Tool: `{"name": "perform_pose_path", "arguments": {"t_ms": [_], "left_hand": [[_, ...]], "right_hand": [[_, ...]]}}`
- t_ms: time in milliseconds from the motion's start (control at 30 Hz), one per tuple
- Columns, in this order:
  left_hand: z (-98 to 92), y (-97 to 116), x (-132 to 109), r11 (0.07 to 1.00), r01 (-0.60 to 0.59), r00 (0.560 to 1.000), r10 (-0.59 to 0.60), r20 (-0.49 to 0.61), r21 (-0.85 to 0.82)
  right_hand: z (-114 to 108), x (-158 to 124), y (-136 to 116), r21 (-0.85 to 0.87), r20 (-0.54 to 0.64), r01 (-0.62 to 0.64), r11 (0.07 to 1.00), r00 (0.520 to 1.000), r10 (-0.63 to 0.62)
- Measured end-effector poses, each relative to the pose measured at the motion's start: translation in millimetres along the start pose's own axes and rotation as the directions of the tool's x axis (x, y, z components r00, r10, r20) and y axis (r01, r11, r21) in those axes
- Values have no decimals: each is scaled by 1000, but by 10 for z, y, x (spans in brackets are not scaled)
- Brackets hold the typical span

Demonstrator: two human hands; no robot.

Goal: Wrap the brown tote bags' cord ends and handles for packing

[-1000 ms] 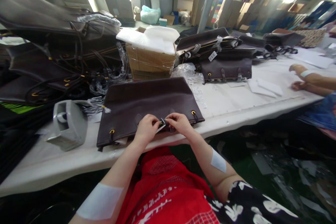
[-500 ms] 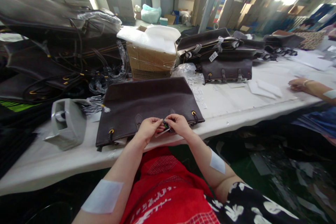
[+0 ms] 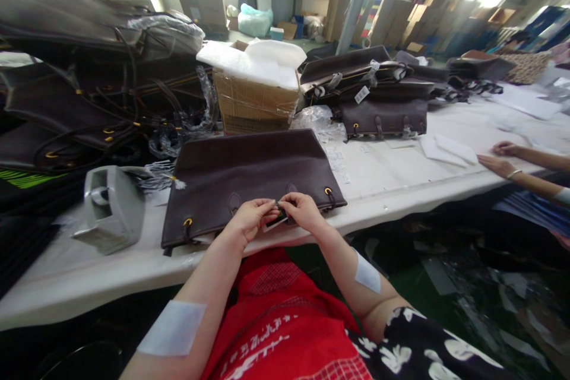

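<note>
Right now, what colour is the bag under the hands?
Dark brown bag, gold-coloured eyelets; head view.

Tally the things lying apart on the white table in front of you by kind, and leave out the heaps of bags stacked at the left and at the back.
Dark brown leather bag lying flat under the left hand and right hand: 1
Small tag pinched between both hands: 1
Grey tape dispenser: 1
Taped cardboard box with white foam on top: 1
Total: 4

tape dispenser (image 3: 109, 209), cardboard box (image 3: 253, 104), stacked bags (image 3: 369, 95)
</note>
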State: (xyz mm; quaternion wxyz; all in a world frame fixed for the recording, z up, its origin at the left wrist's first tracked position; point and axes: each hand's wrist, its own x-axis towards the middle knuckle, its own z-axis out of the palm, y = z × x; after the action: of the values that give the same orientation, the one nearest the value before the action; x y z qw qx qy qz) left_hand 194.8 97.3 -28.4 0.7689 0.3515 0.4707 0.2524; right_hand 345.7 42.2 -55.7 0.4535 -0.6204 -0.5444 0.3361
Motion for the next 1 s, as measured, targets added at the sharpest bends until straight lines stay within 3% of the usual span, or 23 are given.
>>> {"name": "perform_pose_path", "arguments": {"t_ms": [533,800,1000], "left_hand": [[-7,5,-12,999,25,999,-24,23,-35],[20,-25,-18,1000,12,1000,-12,-4,7],[35,-50,-46,999,-44,999,44,-25,-4]], "right_hand": [[17,-9,30,-17,-26,33,999,999,-33],[-8,-9,-10,-88,-3,54,995,998,-55],[9,-22,-12,-178,-48,116,977,991,-127]]}}
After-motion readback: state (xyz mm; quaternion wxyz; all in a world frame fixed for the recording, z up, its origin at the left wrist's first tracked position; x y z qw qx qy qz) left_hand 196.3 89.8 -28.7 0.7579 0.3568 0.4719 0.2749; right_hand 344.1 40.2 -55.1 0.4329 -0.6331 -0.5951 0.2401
